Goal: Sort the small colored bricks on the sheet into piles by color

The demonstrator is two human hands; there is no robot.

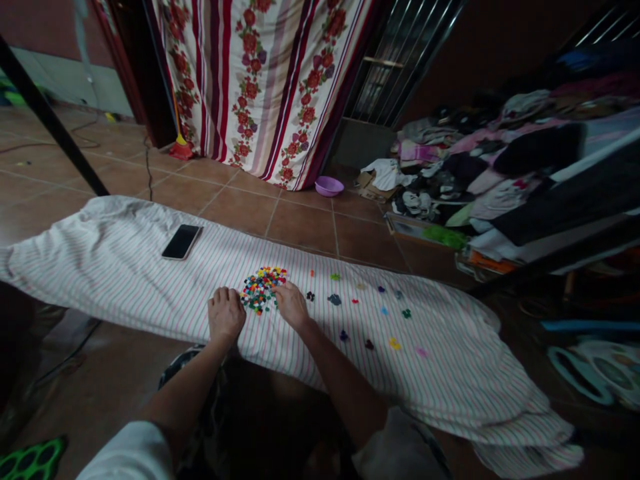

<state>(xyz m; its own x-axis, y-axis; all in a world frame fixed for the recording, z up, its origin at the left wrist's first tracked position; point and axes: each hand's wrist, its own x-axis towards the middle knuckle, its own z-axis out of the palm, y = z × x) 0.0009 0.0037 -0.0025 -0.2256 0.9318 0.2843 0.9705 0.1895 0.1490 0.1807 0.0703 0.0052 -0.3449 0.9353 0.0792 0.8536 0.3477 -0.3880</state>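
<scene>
A heap of small multi-coloured pieces (pixel 261 285), like beads or tiny bricks, lies on a striped cloth (pixel 200 300). My right hand (pixel 293 305) reaches into the right side of this heap, thumb and forefinger pinched together. Whatever sits between those fingertips is too small to make out. Just left of the heap, my left hand (pixel 227 313) rests on the cloth with its fingers curled in. Right of my right hand, small single-colour groups are spread out, among them grey pieces (pixel 334 300), green pieces (pixel 407 313), yellow pieces (pixel 395 343) and pink pieces (pixel 421 352).
A phone (pixel 182 241) lies on the cloth at the left. Beyond the cloth are a tiled floor (pixel 300 217), a purple basin (pixel 329 186), a broom (pixel 181 147) and a floral curtain (pixel 260 87). Heaped clothes (pixel 480 160) fill the right side.
</scene>
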